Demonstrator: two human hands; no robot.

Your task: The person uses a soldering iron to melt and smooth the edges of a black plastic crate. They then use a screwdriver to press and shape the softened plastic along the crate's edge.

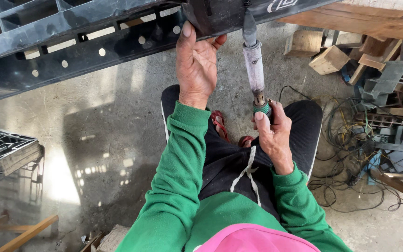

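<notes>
Right hand [272, 133] clamped on iron handle [262, 108]; hot tip [249, 28] above grip, touching black plastic pallet [117, 37]. Left hand [197, 60] clamped on pallet edge — just beside tip. Risk: slipped tip burning fingers — cause, closeness.

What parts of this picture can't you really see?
- Head view: the dark tip of the long grey soldering tool disappears against the black plastic pallet, so contact is unclear.
- The pallet is cut off by the top and left edges.
- The tool's handle is hidden inside the right hand.
- The left hand covers the pallet edge that it grips.
- The tangled wires are too small to trace.
</notes>
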